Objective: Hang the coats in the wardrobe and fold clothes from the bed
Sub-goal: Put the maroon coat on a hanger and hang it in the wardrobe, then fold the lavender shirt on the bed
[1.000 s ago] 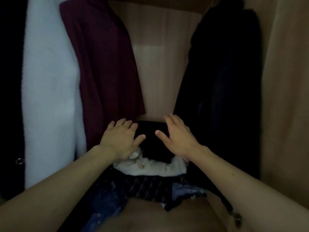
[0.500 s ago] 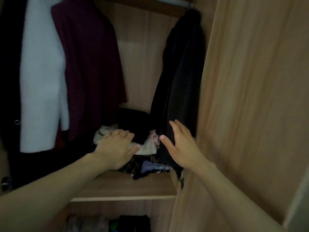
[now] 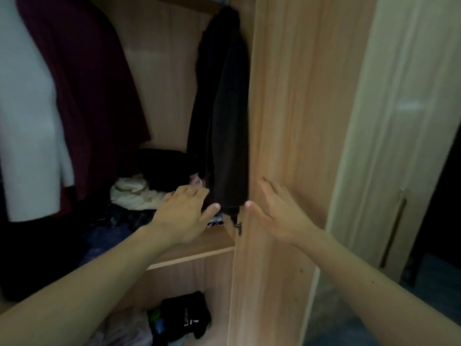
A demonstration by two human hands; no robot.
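Observation:
I look into an open wooden wardrobe. A white coat (image 3: 27, 136), a maroon coat (image 3: 84, 96) and a black coat (image 3: 222, 126) hang inside. A pile of folded clothes (image 3: 139, 193), black over cream, lies on the shelf (image 3: 199, 248). My left hand (image 3: 184, 216) hovers empty over the shelf's front, fingers apart, just left of the black coat's hem. My right hand (image 3: 277, 213) is flat and empty in front of the wardrobe's side panel (image 3: 287, 121).
Below the shelf, a lower compartment holds black items (image 3: 184, 313) and pale cloth (image 3: 124, 328). A cream door (image 3: 399, 126) with a long handle stands to the right. Dark blue floor shows at the bottom right.
Both hands have drawn back off the clothes pile and out of the wardrobe. My view has swung right, bringing the side panel and cream door into sight.

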